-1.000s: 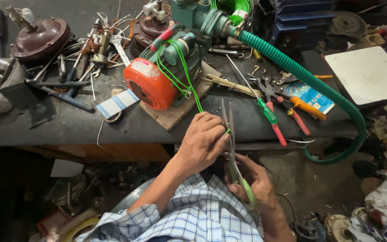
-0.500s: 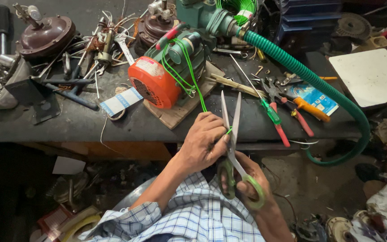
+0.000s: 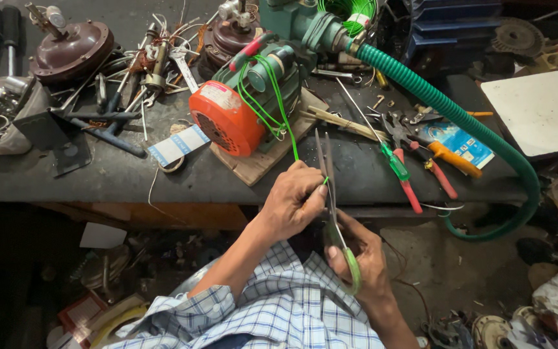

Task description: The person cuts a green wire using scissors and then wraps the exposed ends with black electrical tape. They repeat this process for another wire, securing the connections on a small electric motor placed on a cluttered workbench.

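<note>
My left hand (image 3: 292, 201) pinches the end of a thin green wire (image 3: 284, 116) that runs up to a green pump motor with an orange end cap (image 3: 243, 106) on a wooden block. My right hand (image 3: 360, 255) grips green-handled scissors (image 3: 329, 194) by the loops. The blades point up toward the bench, nearly closed, right beside the wire end at my left fingertips. Both hands are just in front of the dark workbench edge (image 3: 130, 187).
A green ribbed hose (image 3: 460, 119) curves off the pump to the right. Screwdrivers and pliers (image 3: 421, 165) lie right of the motor, a white board (image 3: 544, 110) farther right. Brown round motor parts (image 3: 75, 48), wrenches and a tape roll (image 3: 177, 147) lie left. Clutter covers the floor.
The scissor blades, spread apart half a second ago, have come nearly together at the wire end. My left hand stays on the wire.
</note>
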